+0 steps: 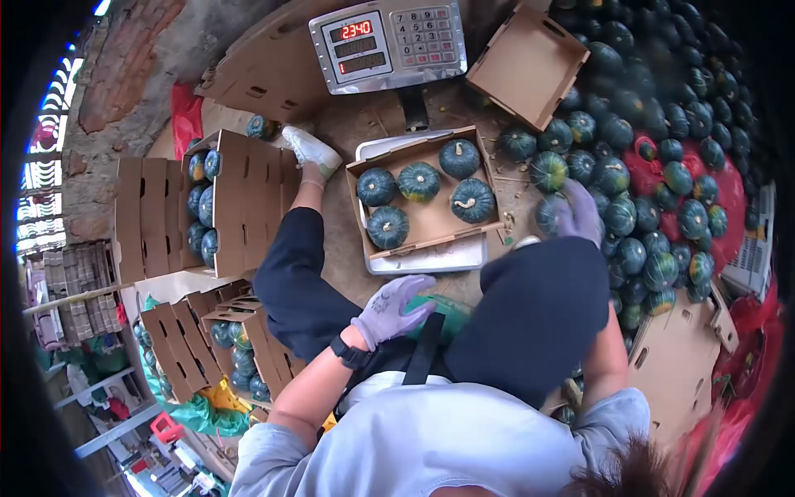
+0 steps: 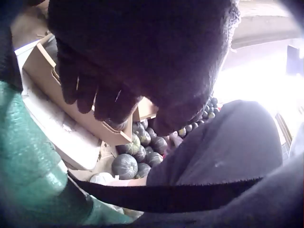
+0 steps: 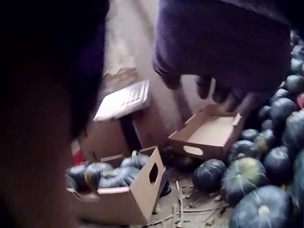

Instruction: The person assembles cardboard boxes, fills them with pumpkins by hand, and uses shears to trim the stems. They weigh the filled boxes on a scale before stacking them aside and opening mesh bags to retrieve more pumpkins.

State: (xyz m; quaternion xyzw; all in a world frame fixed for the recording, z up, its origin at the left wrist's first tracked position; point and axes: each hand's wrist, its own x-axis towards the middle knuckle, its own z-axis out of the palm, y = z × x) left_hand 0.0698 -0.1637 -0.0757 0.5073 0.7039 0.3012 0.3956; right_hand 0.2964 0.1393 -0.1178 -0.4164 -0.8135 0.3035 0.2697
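My gloved left hand (image 1: pixel 391 311) hovers above my lap, fingers loosely spread and holding nothing. In the left wrist view the same hand (image 2: pixel 142 61) is a dark shape in front of the carton. My gloved right hand (image 1: pixel 582 217) reaches to the edge of the pumpkin pile, its fingers beside a dark green pumpkin (image 1: pixel 547 215) and just below a striped one (image 1: pixel 548 171). Nothing shows in its grasp in the right wrist view. Between my legs, a shallow cardboard box (image 1: pixel 431 238) holds several green pumpkins (image 1: pixel 419 181) and rests on a white scale platform (image 1: pixel 426 261).
The scale's display (image 1: pixel 357 30) reads 2.340 in red. An empty cardboard box (image 1: pixel 530 66) lies at the pile's upper edge. Filled boxes (image 1: pixel 240 207) stand stacked at the left, with more cartons (image 1: pixel 186 348) below. Flattened cardboard (image 1: pixel 675 373) and red sheeting (image 1: pixel 729 207) lie at right.
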